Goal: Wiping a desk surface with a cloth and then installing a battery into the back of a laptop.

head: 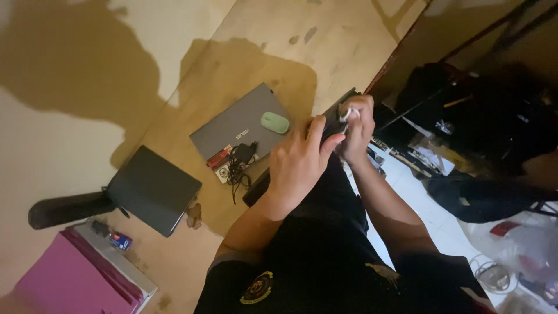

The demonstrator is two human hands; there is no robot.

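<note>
My left hand rests with fingers spread on a dark flat device that lies at the table's right edge, partly hidden by my arms. My right hand is closed around a small white object, pressed against the device's upper end. What the white object is cannot be made out in the dim light.
On the wooden table lie a closed grey laptop with a green mouse on it, a black charger with cable, a closed black laptop and a pink folder. Bags and clutter fill the floor right.
</note>
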